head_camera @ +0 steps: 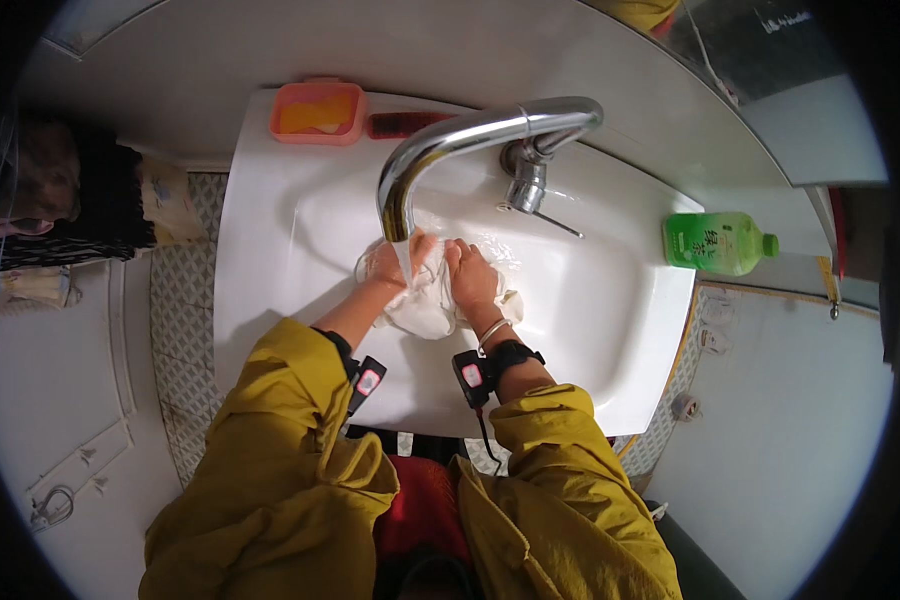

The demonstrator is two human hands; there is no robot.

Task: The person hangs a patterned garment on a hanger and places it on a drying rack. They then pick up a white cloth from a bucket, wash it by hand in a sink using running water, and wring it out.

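A wet white cloth (425, 311) lies bunched in the white washbasin (592, 300). Water runs down from the curved chrome faucet (465, 139) onto the cloth and the wrist side of my left hand (397, 259). That hand grips the cloth's left part, its fingertips partly hidden behind the stream. On the right part of the cloth, my right hand (471, 276) is closed with its fingers curled into the fabric. The two hands are close together, with folds of cloth between them. Splashed water glistens on the basin just beyond them.
A pink soap box (319, 139) holding something orange stands on the basin's back left rim, beside a dark red comb or brush (405, 125). The faucet lever (559, 223) sticks out over the basin. A green plastic bottle (712, 244) is at the right edge. Clothes (112, 195) hang at left.
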